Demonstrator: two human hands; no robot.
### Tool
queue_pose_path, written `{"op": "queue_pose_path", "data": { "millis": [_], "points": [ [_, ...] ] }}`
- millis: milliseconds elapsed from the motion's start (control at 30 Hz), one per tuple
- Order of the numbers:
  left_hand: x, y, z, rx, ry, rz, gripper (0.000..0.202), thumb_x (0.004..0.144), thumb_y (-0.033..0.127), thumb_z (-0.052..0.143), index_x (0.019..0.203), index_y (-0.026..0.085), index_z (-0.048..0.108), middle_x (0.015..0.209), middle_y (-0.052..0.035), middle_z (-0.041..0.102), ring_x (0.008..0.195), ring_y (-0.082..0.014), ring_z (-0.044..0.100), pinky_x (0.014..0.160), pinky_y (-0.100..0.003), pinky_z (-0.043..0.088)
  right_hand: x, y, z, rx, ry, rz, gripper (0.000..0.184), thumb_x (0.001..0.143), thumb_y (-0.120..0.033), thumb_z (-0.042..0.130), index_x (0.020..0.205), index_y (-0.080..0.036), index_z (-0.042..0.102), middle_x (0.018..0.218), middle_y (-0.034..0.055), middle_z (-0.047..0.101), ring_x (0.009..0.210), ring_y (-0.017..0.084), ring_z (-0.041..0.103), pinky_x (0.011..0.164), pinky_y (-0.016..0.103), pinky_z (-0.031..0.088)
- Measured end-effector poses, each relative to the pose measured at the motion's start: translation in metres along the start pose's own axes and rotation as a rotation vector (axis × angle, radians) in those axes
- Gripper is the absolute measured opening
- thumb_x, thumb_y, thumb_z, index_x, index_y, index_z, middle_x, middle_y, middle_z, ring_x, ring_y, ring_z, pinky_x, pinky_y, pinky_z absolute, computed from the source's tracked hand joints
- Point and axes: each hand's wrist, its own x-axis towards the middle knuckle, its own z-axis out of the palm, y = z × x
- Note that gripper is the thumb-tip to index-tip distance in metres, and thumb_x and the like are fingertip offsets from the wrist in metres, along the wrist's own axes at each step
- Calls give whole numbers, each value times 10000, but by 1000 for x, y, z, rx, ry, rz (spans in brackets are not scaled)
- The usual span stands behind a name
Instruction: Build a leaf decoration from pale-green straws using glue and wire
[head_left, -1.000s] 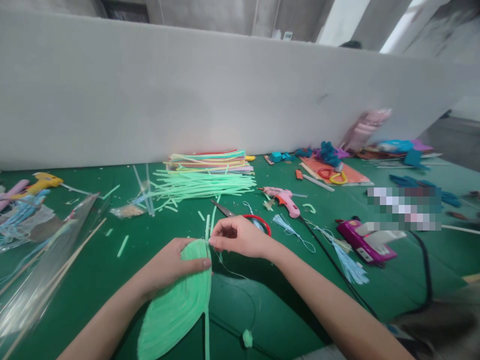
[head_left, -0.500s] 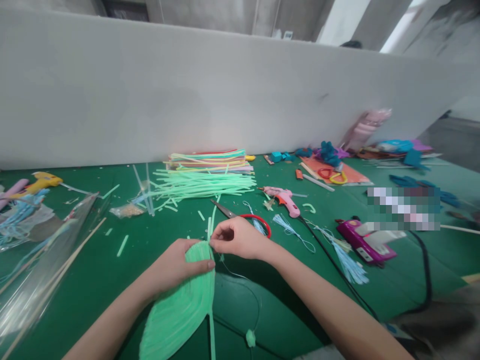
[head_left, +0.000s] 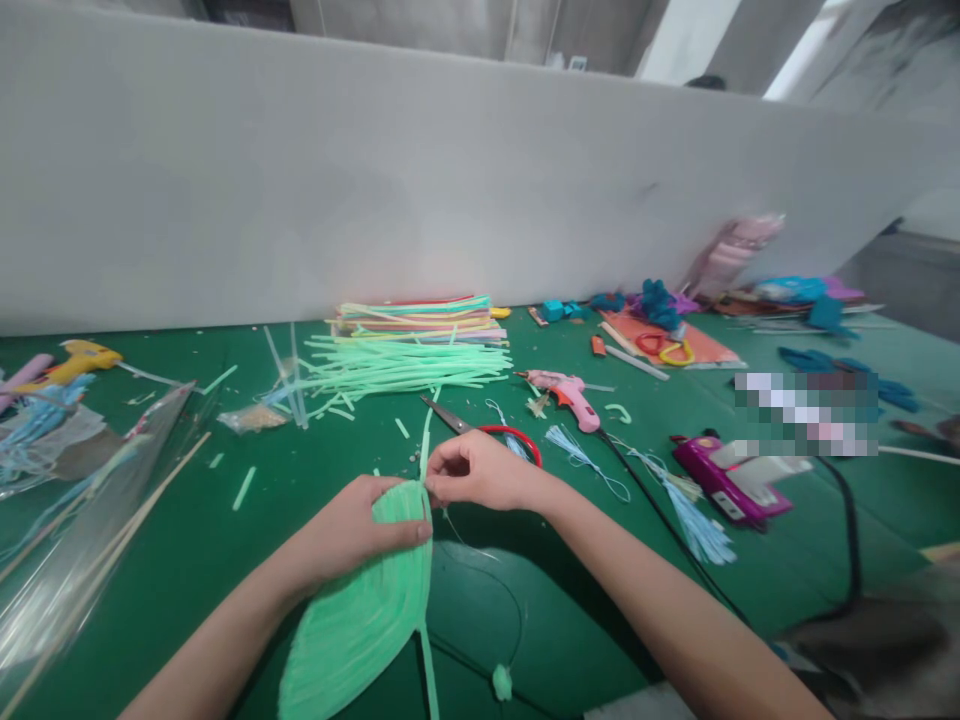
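My left hand (head_left: pixel 371 525) is closed round the upper part of a green leaf-shaped piece (head_left: pixel 352 630) built of pipe cleaner strips, its thumb pressed on the front. At the top right edge of that piece, the fingers of my right hand (head_left: pixel 476 475) pinch a green pipe cleaner (head_left: pixel 426 440) whose end sticks up past them. Another strip runs down from the piece's lower right side. Behind my right hand lie scissors (head_left: pixel 517 433) with red handles, partly hidden by it. A thin thread with a small green tuft (head_left: pixel 502 682) hangs below.
Green pipe cleaners (head_left: pixel 405 365) lie heaped in front of a multicoloured bundle (head_left: pixel 420 318). A pink glue gun (head_left: pixel 566 395), blue tassels (head_left: pixel 697 520) and a purple power strip (head_left: pixel 731 480) are to the right. A yellow glue gun (head_left: pixel 75 362) and clear wrapping (head_left: pixel 97 530) lie left.
The pipe cleaner tip at the leaf's top now leans more to the right, close against my right fingers. The lower strip's end has swung slightly right. Both hands hold nearly the same place.
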Motion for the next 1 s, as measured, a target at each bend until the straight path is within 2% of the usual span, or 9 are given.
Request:
{"op": "queue_pose_path", "data": {
  "millis": [100, 267, 467, 533, 667, 800, 1000],
  "points": [
    [-2, 1, 0, -19, 23, -43, 453, 670, 444, 692, 1030, 171, 723, 892, -33, 739, 862, -280, 648, 761, -328, 476, 0, -1, -2, -19, -4, -36, 153, 800, -291, 577, 786, -149, 633, 700, 1, 643, 606, 105, 541, 525, 193, 393],
    [-2, -4, -1, -54, 62, -117, 478, 622, 467, 722, 999, 173, 728, 849, -58, 737, 827, -290, 652, 715, -341, 483, -2, -2, -1, -164, 63, -115, 57, 768, -207, 595, 762, -155, 616, 662, -30, 580, 603, 90, 501, 560, 190, 404],
    [0, -7, 0, -184, 83, -179, 494, 604, 427, 773, 1037, 198, 707, 994, -58, 730, 940, -295, 641, 755, -326, 486, -3, -7, 2, -347, 130, -217, 63, 808, -167, 563, 770, -164, 614, 687, -23, 622, 605, 88, 530, 587, 193, 404],
    [1, -6, 2, -306, 34, -221, 436, 641, 439, 755, 998, 192, 709, 925, -57, 736, 860, -265, 656, 722, -319, 494, -3, -9, 3, -402, 146, -255, 79, 832, -174, 553, 789, -162, 618, 707, -12, 641, 613, 91, 542, 599, 199, 406],
    [5, -7, 6, -490, -15, -264, 296, 661, 426, 751, 767, 153, 707, 685, -37, 694, 621, -185, 619, 620, -291, 481, -4, -10, 3, -514, 155, -322, 88, 850, -165, 548, 796, -161, 617, 748, 5, 664, 643, 103, 559, 622, 211, 405],
    [6, -10, 4, -480, -11, -262, 214, 645, 341, 764, 720, 150, 702, 626, -16, 660, 566, -158, 577, 584, -272, 448, -3, -8, 5, -645, 187, -399, 91, 848, -160, 549, 780, -165, 609, 767, 16, 661, 690, 121, 569, 664, 228, 413],
    [5, -10, -2, -363, -6, -195, 170, 662, 309, 738, 736, 157, 726, 697, -14, 684, 646, -160, 582, 638, -259, 427, -2, -4, 9, -855, 252, -502, 108, 847, -170, 544, 754, -175, 599, 743, 20, 647, 710, 139, 553, 658, 243, 396]
  ]
}}
